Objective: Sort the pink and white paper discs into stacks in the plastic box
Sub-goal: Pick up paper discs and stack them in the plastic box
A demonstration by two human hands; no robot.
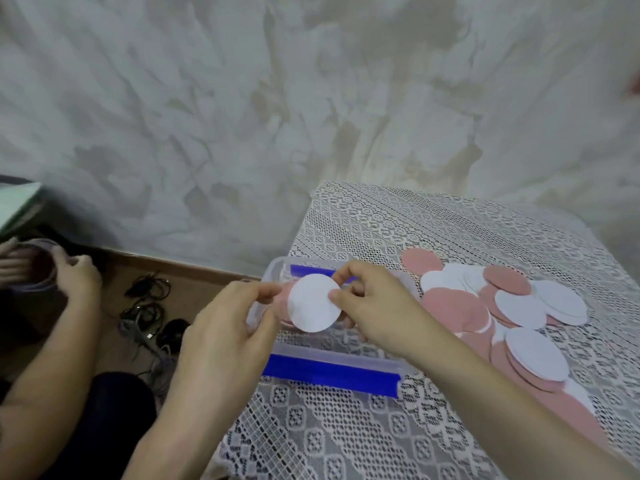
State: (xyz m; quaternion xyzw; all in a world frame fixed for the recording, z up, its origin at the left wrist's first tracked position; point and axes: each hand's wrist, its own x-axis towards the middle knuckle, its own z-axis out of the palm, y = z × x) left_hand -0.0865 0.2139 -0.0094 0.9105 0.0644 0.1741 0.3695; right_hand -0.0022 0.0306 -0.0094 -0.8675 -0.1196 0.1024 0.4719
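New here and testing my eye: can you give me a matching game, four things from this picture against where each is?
1 white disc; 2 plastic box; 3 pile of discs; 4 cables.
A on the floor; B held by left hand and right hand; C on the lace cloth, right of the box; D below the hands.
Pairs: 1-B, 2-D, 3-C, 4-A.

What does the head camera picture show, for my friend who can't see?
A right hand pinches a white paper disc over a plastic box, the left hand close beside it. A pile of pink and white discs lies to the right on a lace tablecloth.
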